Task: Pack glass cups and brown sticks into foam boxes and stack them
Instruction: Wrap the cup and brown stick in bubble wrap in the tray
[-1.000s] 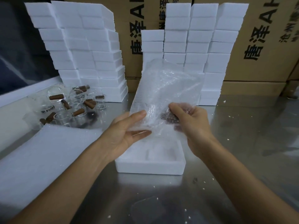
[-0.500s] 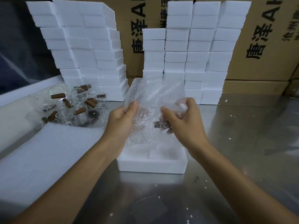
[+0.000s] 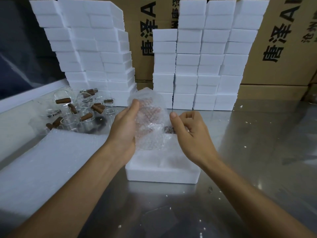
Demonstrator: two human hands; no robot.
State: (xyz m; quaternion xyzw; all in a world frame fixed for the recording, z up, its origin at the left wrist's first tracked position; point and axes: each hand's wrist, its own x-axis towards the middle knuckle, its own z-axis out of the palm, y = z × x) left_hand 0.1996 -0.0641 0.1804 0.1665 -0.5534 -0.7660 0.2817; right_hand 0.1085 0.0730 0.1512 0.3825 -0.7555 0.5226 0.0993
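A bundle of bubble wrap [image 3: 149, 122] is rolled around something dark and brown, just above an open white foam box [image 3: 163, 170] on the steel table. My left hand [image 3: 125, 127] cups the bundle from the left, fingers curled round it. My right hand [image 3: 190, 133] is at its right side, fingers curled on the wrap's edge, thumb raised. What is wrapped inside is mostly hidden. Several glass cups [image 3: 68, 121] and brown sticks [image 3: 63, 101] lie loose at the back left.
Tall stacks of white foam boxes [image 3: 96, 54] stand at the back left, with more foam boxes [image 3: 205, 66] at the back centre, before cardboard cartons [image 3: 283, 48]. A sheet of white foam [image 3: 42, 165] lies on the left. Foam crumbs dot the steel table [image 3: 257, 152].
The tall loose sheet of bubble wrap has been rolled down into a compact bundle. My left hand has closed round it, and both hands have come lower, nearer the foam box.
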